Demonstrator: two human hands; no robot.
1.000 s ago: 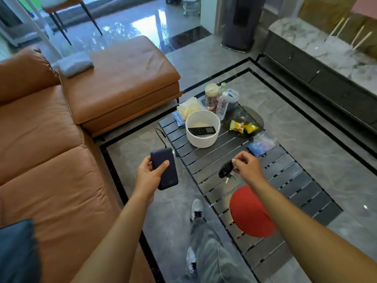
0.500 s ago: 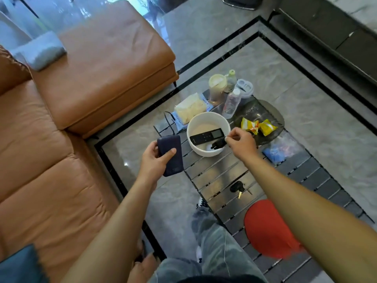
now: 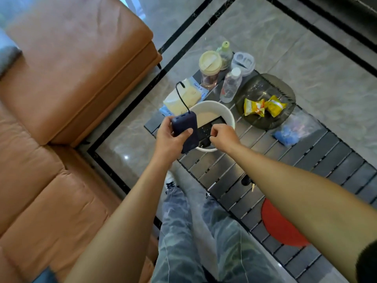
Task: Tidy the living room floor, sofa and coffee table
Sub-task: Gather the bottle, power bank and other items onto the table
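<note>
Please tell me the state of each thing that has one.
power bank: gripped by left hand, cable sticking up
white bowl: upright, remote inside
right hand: fingers curled over white bowl, hold unclear
cup: lid on
clear bottle: upright, capped
keys: lying on table

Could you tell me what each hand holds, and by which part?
Left hand grips the power bank round its middle; right hand: cannot be told.

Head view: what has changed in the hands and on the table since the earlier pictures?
The right hand let go of the keys, now lying on the table, and moved over the white bowl. The left hand carried the power bank to the bowl's rim. Its grip, the remote and the red cap stayed.
</note>
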